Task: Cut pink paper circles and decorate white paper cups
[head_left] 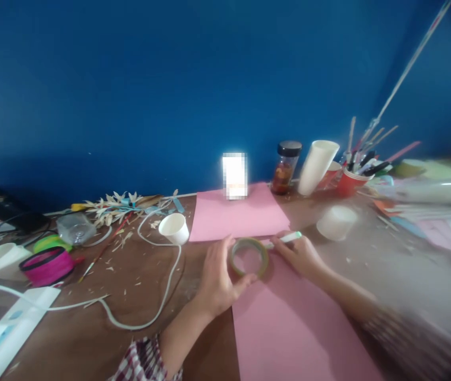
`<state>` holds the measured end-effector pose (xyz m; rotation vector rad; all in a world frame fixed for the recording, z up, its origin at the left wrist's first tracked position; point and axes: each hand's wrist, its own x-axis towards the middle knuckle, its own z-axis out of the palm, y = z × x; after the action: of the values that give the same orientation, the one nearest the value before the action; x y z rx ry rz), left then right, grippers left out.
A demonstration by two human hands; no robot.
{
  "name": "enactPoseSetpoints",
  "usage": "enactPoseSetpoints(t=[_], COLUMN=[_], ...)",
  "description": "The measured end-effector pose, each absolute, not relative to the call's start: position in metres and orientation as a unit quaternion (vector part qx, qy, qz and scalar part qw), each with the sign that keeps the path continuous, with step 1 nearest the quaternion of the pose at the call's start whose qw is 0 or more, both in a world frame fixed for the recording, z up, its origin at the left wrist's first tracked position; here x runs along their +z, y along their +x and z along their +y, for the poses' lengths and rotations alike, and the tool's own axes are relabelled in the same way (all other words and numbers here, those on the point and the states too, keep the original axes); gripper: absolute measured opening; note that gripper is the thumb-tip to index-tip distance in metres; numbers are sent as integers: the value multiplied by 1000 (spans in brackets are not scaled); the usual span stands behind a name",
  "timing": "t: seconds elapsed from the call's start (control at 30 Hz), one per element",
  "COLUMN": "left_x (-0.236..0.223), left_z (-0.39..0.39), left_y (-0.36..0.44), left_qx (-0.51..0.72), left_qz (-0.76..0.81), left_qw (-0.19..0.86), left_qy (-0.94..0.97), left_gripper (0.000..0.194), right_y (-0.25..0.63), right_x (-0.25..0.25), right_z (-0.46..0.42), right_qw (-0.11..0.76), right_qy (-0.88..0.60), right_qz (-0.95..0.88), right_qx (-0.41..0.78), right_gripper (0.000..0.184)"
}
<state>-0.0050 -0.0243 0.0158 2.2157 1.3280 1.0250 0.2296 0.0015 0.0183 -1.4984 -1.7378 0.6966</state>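
My left hand [221,280] curves round the left side of a roll of tape [264,264], thumb at its near edge and fingers at its far left. The roll lies flat on a pink sheet of paper [297,328]. A white marker with a green end [290,237] is gripped in my right hand [303,256], its tip pointing left toward the roll's upper right edge. Whether the tip touches the paper is too blurred to tell. Beyond both hands lies another pink sheet [237,216].
A paper cup [174,228] and a white cable [165,301] lie left, near a power strip [30,323]. At the back right stand a lidded jar [286,168], tall white cups [316,168] and a red cup of pens [350,182]. A bright pixelated patch [235,176] stands by the wall.
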Motion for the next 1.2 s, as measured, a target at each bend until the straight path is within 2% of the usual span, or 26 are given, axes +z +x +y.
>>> enactPoseSetpoints(t=[0.23,0.4,0.67,1.0,1.1,1.2], left_x=[13,14,21,23,23,24], left_z=[-28,-27,-25,-26,-25,-23], left_y=[-4,-3,-1,-1,-2,-3], left_qx=[361,361,355,357,348,338], left_qz=[479,486,507,512,511,507], left_qw=[187,194,184,166,167,159], left_qy=[778,772,764,763,768,777], left_gripper=[74,80,94,96,92,83], right_y=[225,216,191,152,155,166], right_x=[22,30,52,68,76,83], right_z=[26,50,78,96,102,100], right_qw=[333,284,197,92,99,169], right_qy=[-562,-531,-465,-376,-388,-442], right_qz=[-686,-706,-774,-820,-809,-785], right_qx=[321,373,381,422,430,401], right_gripper=[35,36,31,23,26,31])
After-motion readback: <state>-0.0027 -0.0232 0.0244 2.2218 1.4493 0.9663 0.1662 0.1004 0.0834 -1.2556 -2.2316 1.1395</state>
